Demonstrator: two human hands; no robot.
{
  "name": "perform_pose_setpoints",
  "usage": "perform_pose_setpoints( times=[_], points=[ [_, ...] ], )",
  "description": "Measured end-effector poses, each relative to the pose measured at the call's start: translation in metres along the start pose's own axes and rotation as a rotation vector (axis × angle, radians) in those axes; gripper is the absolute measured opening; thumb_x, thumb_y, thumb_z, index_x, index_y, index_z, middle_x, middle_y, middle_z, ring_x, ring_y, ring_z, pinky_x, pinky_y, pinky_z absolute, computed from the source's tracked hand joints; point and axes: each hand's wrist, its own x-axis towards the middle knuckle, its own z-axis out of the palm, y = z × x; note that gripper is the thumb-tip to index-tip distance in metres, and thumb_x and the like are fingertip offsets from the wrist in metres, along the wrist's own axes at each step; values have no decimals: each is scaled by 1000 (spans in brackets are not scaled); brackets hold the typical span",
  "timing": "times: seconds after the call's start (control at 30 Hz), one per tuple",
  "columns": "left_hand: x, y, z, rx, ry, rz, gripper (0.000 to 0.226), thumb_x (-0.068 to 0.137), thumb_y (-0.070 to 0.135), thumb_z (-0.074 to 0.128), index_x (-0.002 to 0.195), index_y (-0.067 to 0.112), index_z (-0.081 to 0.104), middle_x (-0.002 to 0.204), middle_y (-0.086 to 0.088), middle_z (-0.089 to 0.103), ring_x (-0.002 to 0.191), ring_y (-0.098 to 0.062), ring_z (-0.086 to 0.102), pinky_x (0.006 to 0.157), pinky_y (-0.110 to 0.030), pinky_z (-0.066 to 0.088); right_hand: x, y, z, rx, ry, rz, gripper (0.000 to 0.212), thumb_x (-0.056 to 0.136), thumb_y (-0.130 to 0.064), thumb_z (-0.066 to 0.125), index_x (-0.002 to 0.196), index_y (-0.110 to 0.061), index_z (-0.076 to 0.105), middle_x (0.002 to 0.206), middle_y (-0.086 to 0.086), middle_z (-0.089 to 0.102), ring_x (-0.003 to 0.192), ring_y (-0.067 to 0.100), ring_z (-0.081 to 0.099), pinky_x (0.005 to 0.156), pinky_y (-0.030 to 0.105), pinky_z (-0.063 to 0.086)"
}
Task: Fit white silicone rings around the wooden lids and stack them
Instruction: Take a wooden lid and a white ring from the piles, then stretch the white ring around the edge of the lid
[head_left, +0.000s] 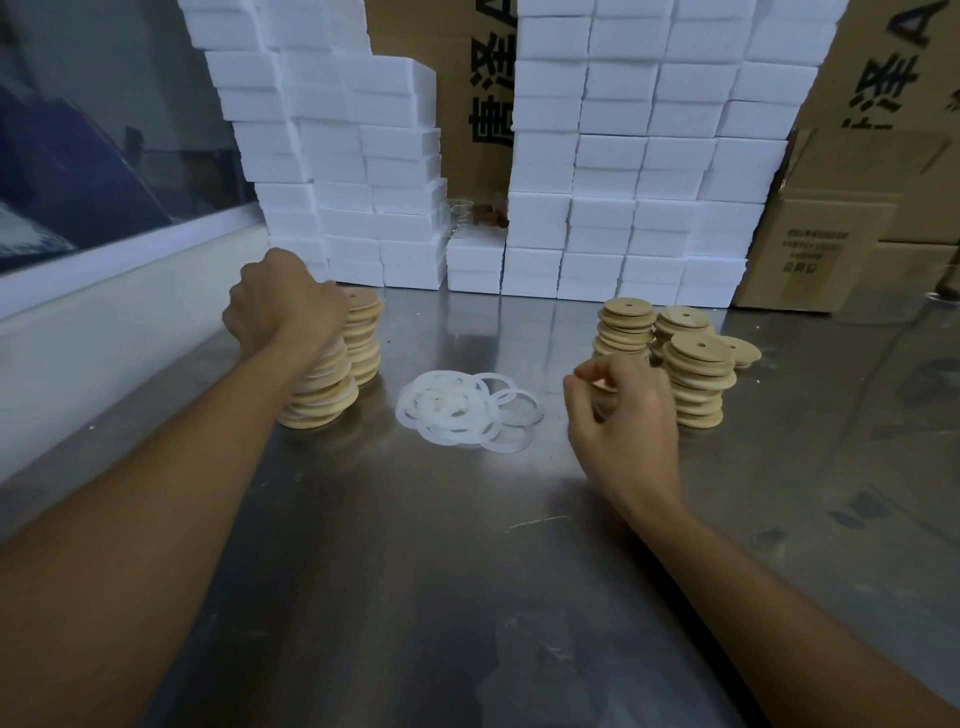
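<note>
We set ringed lid on left stack (319, 387), left hand (283, 304) clenched atop it. Right hand (621, 410) curled, contents unclear, beside bare lids (696, 382). Rings (465, 410) lie mid-table. Next: fresh lid, ring.

Brushed metal, pale wood, soft silicone

The counter (467, 597) is scuffed, glossy steel; lids (696, 384) matt wood; rings (457, 410) translucent white; boxes (826, 244) plain cardboard.

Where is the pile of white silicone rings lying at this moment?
In the head view the pile of white silicone rings lies on the metal table, centred between the left lid stacks and the right lid stacks.
</note>
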Motion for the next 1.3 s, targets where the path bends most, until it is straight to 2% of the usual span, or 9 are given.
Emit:
perform_pose_setpoints(
  times=[0.13, 0.2, 0.43, 0.6, 0.73, 0.83, 0.93, 1.1, 1.3],
  points=[
    [-40, 8, 4, -105, 107, 290, 23, 87, 28, 53, 71, 13, 59, 69, -10, 57, 67, -34, 51, 64, -38, 42, 5, 6, -5, -313, -186, 103, 51, 90, -37, 60, 137, -24, 48, 143, 1, 45, 135, 24, 34, 107, 45, 25],
    [-62, 15, 9, -160, 80, 407, 25, 85, 27, 54, 64, 14, 53, 60, -5, 50, 60, -30, 44, 59, -34, 35, 5, 9, -5, -412, -325, 132, 60, 91, -44, 57, 144, -25, 37, 152, 0, 34, 141, 23, 26, 111, 47, 21],
    [-109, 10, 35, -140, -310, 554, 22, 87, 40, 62, 73, 23, 57, 74, 1, 62, 72, -26, 58, 59, -28, 35, 7, 10, -5, -429, -246, 192, 48, 90, -44, 60, 133, -22, 54, 140, 7, 43, 129, 31, 37, 106, 46, 27],
    [-121, 8, 34, -135, -488, 671, 34, 77, 60, 67, 90, 28, 68, 92, 12, 54, 84, -13, 53, 66, -28, 40, 6, 10, -5, -369, -233, 196, 37, 87, -42, 65, 117, -22, 59, 126, 6, 57, 120, 30, 45, 99, 45, 31],
    [-126, 6, 27, -162, -577, 755, 26, 84, 51, 68, 94, 29, 76, 98, 7, 56, 92, -12, 50, 74, -29, 42, 6, 12, -4, -268, -202, 169, 47, 81, -35, 73, 122, -19, 57, 125, 9, 52, 113, 28, 48, 95, 40, 39],
    [-129, 8, 22, -141, -596, 821, 18, 93, 35, 63, 99, 24, 76, 99, 6, 53, 99, -15, 48, 80, -37, 46, 5, 12, -5, -96, -162, 181, 61, 80, -23, 77, 133, -17, 48, 132, 8, 41, 101, 16, 46, 87, 29, 40],
    [-135, 14, 20, -31, -566, 899, 19, 98, 25, 54, 101, 19, 73, 103, 2, 55, 98, -14, 47, 79, -38, 49, 3, 10, -4, 23, -172, 118, 70, 80, -14, 75, 140, -18, 40, 133, 1, 46, 113, 12, 46, 98, 29, 40],
    [-136, 17, 21, -39, -573, 811, 11, 90, 11, 58, 86, 18, 51, 103, 1, 55, 94, -15, 47, 80, -37, 49, -2, 5, -2, 214, -196, 45, 47, 90, -16, 67, 131, -25, 47, 105, -17, 56, 93, 10, 63, 87, 37, 52],
    [-134, 13, 16, -137, -611, 821, 20, 88, 38, 67, 94, 19, 69, 101, 4, 66, 98, -15, 53, 84, -36, 46, -2, 9, -1, 311, -166, 159, 38, 96, -19, 57, 128, -32, 41, 88, -13, 60, 75, 16, 71, 72, 52, 58]
  ],
)
